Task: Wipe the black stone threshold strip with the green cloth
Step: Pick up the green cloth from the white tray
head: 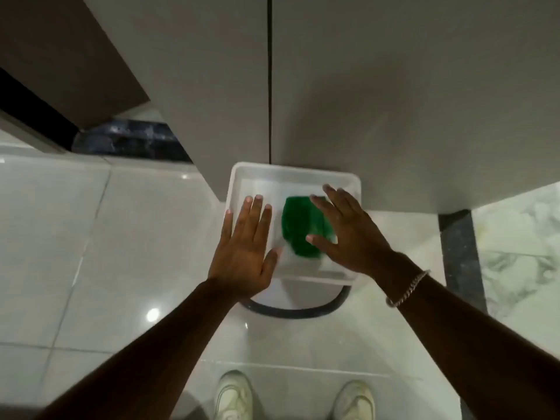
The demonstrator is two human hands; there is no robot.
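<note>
One green cloth (300, 230) in one tub (236, 183), two hands spread.

A tiled room or hallway inside a home or flat.

Glossy pale floor tiles (127, 225) reflect a ceiling light, and a plain grey wall (378, 101) with a dark vertical joint meets them. Black stone threshold strips (459, 247) divide the pale tiles from a marbled floor (521, 237) at right. A white square bucket (239, 180) stands against the wall, and pale sneakers (233, 395) show below.
</note>
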